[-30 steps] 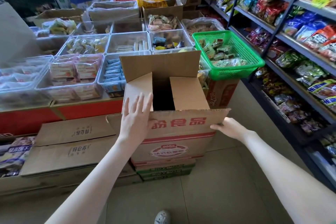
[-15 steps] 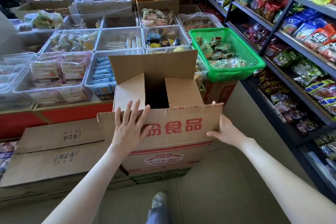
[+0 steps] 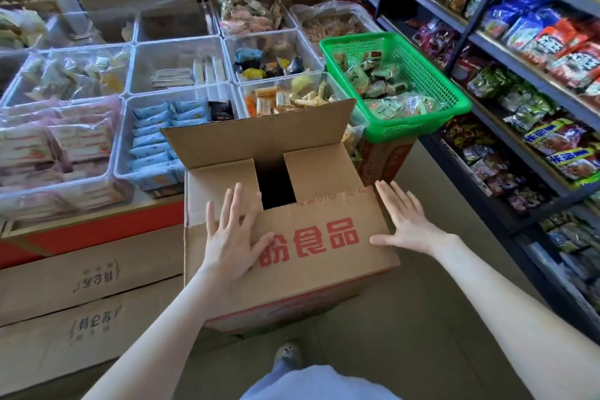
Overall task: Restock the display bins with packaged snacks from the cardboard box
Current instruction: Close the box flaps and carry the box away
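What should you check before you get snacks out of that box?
1. Hands free: left hand and right hand lie flat on the near flap, holding nothing: ok.
2. Open top: the cardboard box has near flap and side flaps folded over it: not ok.
3. Snacks left inside: the gap is dark: cannot tell.
4. Way clear behind: the far flap stands up: ok.
5. Room in the clear bin: ok.

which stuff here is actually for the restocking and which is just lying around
For the job: cardboard box, left hand and right hand flat on its flap, clear display bins.
Lying about: shelf packets, stacked cartons at left.
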